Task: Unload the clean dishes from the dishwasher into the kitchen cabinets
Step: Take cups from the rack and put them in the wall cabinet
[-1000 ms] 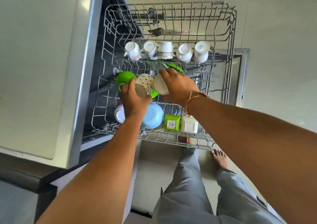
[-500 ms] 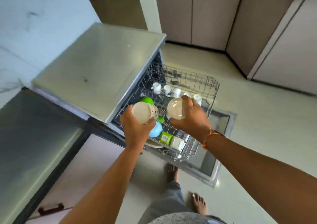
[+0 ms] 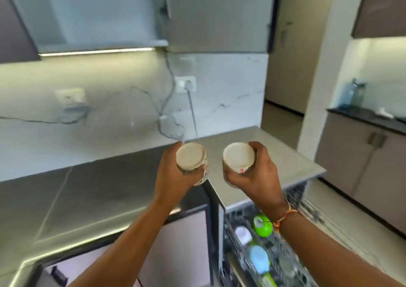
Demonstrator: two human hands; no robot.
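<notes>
My left hand (image 3: 175, 177) grips a patterned cup (image 3: 190, 157), its pale bottom turned toward me. My right hand (image 3: 258, 174) grips a cream cup with a red mark (image 3: 238, 157), also bottom toward me. Both cups are held at chest height above the grey counter (image 3: 87, 190). The dishwasher rack (image 3: 307, 218) is pulled out at the lower right, holding a green cup (image 3: 261, 223), a white cup (image 3: 242, 235) and a blue bowl (image 3: 258, 258). A closed grey upper cabinet (image 3: 217, 14) hangs above, with a handle on its left edge.
A marble backsplash with wall sockets (image 3: 185, 84) and a hanging cable runs behind the counter. Lower cabinets (image 3: 360, 166) under a dark worktop with a blue bottle (image 3: 351, 93) stand at the right. A doorway opens beyond the counter's end.
Both hands have lifted the two cups out of the rack and up to counter height. My view has swung up from the dishwasher to the wall and upper cabinet.
</notes>
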